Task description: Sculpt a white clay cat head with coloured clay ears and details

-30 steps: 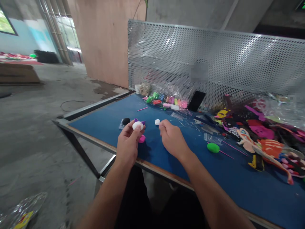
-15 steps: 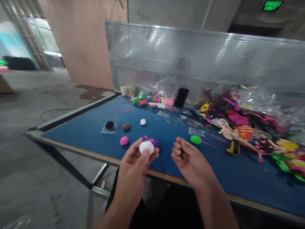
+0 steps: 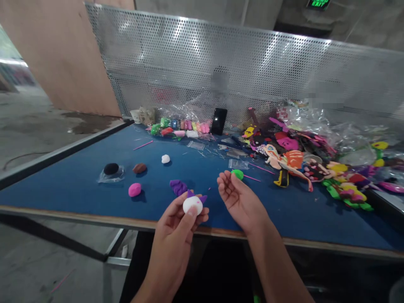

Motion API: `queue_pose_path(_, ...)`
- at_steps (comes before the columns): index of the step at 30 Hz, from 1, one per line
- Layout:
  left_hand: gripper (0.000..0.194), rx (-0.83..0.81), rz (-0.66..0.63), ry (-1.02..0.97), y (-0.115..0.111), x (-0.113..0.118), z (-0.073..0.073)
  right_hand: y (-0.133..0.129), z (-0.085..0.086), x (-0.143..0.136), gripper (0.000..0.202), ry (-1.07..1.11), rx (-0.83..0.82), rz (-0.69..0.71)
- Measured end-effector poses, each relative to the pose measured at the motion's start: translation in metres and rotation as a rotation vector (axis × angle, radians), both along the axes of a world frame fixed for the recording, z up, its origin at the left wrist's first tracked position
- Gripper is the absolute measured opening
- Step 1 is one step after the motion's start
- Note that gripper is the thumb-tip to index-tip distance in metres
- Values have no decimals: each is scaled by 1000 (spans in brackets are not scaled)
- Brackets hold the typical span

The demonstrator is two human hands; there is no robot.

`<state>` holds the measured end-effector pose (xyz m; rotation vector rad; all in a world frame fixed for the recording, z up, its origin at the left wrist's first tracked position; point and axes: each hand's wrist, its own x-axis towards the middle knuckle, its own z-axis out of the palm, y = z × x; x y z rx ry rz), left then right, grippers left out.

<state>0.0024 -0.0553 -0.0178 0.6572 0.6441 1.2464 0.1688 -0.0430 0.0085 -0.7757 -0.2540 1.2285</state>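
Note:
My left hand (image 3: pixel 179 225) is closed around a white clay figure (image 3: pixel 192 205), thumb on its front. Two pointed purple ears (image 3: pixel 201 198) stand on top of the figure, and small pink marks show on its face. My right hand (image 3: pixel 238 198) is raised to the right, palm turned inward, its fingers loosely curved and apart with nothing visible in them. Just behind its fingertips lies a green clay lump (image 3: pixel 237 174). A ridged purple clay lump (image 3: pixel 178 187) lies on the blue table (image 3: pixel 78 168) beyond my left hand. A tiny pinkish bit (image 3: pixel 209 188) lies between my hands.
Pink (image 3: pixel 135 190), brown (image 3: pixel 139 168), white (image 3: pixel 166 159) and black clay lumps (image 3: pixel 111 168) lie on the left. Bagged clay (image 3: pixel 176 126) and a phone (image 3: pixel 219 121) stand by the perforated metal screen (image 3: pixel 189 63). Colourful finished figures (image 3: pixel 295 160) are heaped right.
The view has swung to the right. My right hand's fingers have loosened from a tighter curl. The white figure stays in my left hand, and its purple ears now show apart from the purple lump.

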Motion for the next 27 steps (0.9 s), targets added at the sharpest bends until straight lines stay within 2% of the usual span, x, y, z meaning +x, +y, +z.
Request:
queue_pose_path(5,37,-12,8,11,-1,1,0,-3,-4,3,17,-31,89,6)
queue_pose_path(9,38,-17,35,15,-1,2,0,2,-8,9,18,-120,41,4)
queue_pose_path(13,40,-13,80,60,-2,1,2,8,-10,8,23,-263,-3,59)
queue_pose_path(15,43,-5,99,88,-3,0,3,10,-9,8,22,-465,-17,127)
queue_pose_path(17,43,16,103,106,-2,-1,3,11,-6,11,28,-757,-11,210)
queue_pose_path(20,40,51,121,123,-1,-4,1,13,-2,23,34,-1110,91,268)
queue_pose_path(24,39,99,112,152,1,-9,-4,8,-2,43,40,-1287,211,244)
queue_pose_path(27,40,109,104,164,2,-11,-6,-1,-5,52,54,-1356,290,320)
